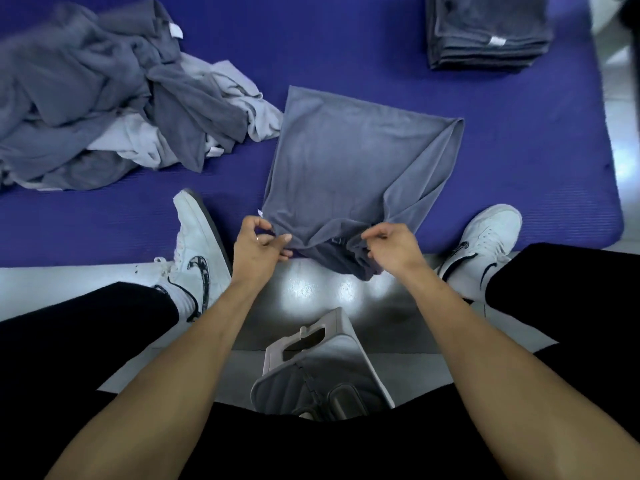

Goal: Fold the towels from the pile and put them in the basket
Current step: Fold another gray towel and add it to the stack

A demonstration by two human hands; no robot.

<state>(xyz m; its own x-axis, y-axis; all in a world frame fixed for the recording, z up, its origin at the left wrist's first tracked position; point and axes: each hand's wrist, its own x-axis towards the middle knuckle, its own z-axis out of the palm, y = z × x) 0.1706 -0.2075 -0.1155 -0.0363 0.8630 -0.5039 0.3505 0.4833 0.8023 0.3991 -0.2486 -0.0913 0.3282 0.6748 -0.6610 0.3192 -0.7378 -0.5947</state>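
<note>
A grey towel (349, 161) lies spread on the blue mat (502, 150) in the middle of the view, its near edge lifted off the mat. My left hand (258, 242) pinches the near left corner of this towel. My right hand (391, 245) grips the bunched near right corner. The pile of unfolded grey and pale towels (104, 98) sits at the far left. A stack of folded grey towels (485, 29) stands at the far right. No basket can be made out.
My two white shoes (195, 251) (481, 240) rest at the mat's near edge, legs spread either side. A grey plastic stool or frame (311, 344) stands on the shiny floor between my knees.
</note>
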